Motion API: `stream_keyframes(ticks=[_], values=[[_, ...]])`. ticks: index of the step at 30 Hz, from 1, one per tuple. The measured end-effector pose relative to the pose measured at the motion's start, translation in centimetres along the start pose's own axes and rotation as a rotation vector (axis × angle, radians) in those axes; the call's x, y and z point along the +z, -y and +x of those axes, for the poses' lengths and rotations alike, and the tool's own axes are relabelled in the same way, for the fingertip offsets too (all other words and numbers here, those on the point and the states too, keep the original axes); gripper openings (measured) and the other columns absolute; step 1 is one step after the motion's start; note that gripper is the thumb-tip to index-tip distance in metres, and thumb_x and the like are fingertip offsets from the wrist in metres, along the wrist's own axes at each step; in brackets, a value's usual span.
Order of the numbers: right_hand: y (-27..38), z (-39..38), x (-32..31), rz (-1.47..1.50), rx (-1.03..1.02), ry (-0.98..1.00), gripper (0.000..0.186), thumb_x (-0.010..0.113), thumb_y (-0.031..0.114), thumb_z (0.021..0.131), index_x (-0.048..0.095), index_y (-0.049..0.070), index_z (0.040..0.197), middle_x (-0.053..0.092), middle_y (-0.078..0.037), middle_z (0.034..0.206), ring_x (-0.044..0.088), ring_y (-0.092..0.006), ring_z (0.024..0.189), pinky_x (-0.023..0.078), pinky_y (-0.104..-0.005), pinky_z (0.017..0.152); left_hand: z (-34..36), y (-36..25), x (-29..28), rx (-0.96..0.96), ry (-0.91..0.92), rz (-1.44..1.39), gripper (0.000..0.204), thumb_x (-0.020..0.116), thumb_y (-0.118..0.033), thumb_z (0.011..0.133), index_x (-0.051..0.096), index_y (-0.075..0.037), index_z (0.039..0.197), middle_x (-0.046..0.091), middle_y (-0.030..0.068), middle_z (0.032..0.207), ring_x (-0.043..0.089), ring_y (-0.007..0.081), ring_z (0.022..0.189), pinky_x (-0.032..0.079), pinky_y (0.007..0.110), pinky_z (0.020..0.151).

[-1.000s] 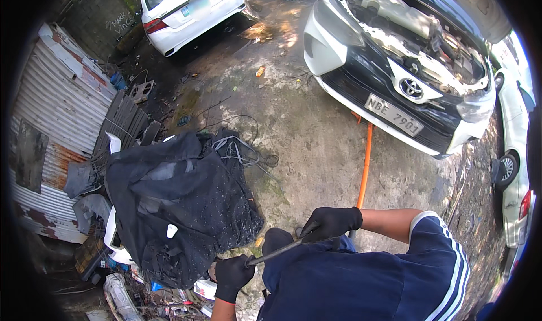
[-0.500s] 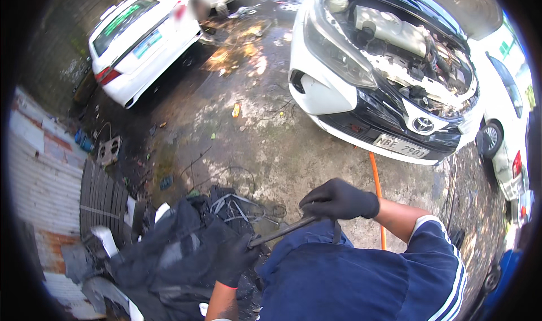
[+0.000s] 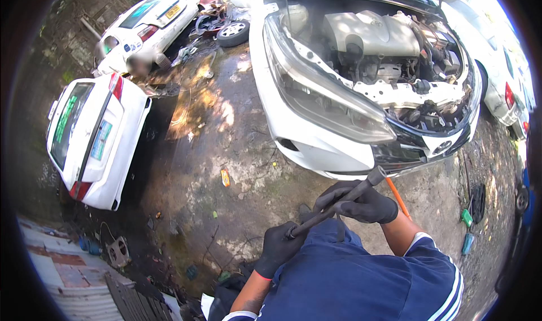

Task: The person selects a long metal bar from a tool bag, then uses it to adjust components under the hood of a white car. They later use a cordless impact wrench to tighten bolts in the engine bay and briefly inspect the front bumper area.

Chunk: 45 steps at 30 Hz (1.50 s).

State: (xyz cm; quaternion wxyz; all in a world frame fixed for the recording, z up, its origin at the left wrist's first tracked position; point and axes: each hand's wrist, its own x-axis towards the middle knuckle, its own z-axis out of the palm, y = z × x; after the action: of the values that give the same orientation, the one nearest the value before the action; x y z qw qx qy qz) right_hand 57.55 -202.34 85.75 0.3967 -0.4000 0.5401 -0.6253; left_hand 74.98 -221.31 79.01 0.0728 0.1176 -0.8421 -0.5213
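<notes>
A dark metal bar (image 3: 339,205) with a thicker, socket-like end slants across the front of my body, rising toward the right. My left hand (image 3: 278,249), in a black glove, is closed round its lower end. Farther up, my right hand (image 3: 364,203), also black-gloved, has its fingers wrapped about the shaft. The socket-like end sticks out past the right hand, in front of the bumper of a white car (image 3: 327,146). That car's hood is raised, and its engine (image 3: 372,36) lies exposed. The bar does not appear to touch the car.
An orange hose (image 3: 398,198) runs on the ground beside my right hand. Other white cars (image 3: 116,146) stand at left and right. A loose wheel (image 3: 233,33) lies far back. Corrugated sheets (image 3: 68,270) are at lower left; green and blue bottles (image 3: 467,243) lie at right.
My view has swung up toward the engine bay. Both hands, still on the bar, have come closer together, and the bar's socket-like end now shows beyond the right hand.
</notes>
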Motion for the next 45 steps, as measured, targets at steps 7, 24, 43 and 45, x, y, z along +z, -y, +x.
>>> stream_keyframes(ticks=[7,24,43,45], values=[[1.8,13.7,-6.6,-0.353,-0.066,-0.055,0.025,0.067,0.016,0.091,0.070,-0.002,0.108,0.071,-0.013,0.103,0.069,-0.0178,0.090,0.054,-0.0292,0.080,13.4,6.3,-7.7,-0.026,0.109,0.080,0.015,0.075,-0.017,0.079,0.067,-0.005,0.073,0.063,0.0128,0.066,0.063,0.0281,0.059,0.046,0.037,0.055],[11.5,32.4,-19.4,-0.780,-0.224,-1.747,0.033,0.055,0.025,0.100,0.066,-0.006,0.102,0.067,-0.013,0.075,0.063,-0.0142,0.060,0.048,-0.0242,0.056,67.0,6.7,-16.1,0.860,0.139,0.269,0.053,0.077,-0.025,0.079,0.058,-0.004,0.124,0.055,0.0188,0.130,0.047,0.0376,0.125,0.036,0.048,0.104],[-5.1,46.7,-57.1,-1.411,0.223,-1.306,0.036,0.062,0.036,0.089,0.069,0.001,0.082,0.064,-0.023,0.070,0.065,-0.0410,0.069,0.051,-0.0484,0.065,73.1,9.3,-8.2,0.984,0.307,0.253,0.057,0.057,-0.029,0.069,0.065,-0.024,0.125,0.058,0.0016,0.135,0.049,0.0317,0.123,0.016,0.058,0.114],[-6.2,46.5,-58.5,-1.443,0.192,-1.290,0.038,0.061,0.036,0.089,0.069,0.000,0.080,0.065,-0.024,0.071,0.066,-0.0414,0.072,0.052,-0.0486,0.066,73.2,9.0,-8.3,0.985,0.305,0.264,0.057,0.057,-0.028,0.070,0.065,-0.024,0.126,0.057,0.0017,0.135,0.049,0.0314,0.123,0.016,0.058,0.114]])
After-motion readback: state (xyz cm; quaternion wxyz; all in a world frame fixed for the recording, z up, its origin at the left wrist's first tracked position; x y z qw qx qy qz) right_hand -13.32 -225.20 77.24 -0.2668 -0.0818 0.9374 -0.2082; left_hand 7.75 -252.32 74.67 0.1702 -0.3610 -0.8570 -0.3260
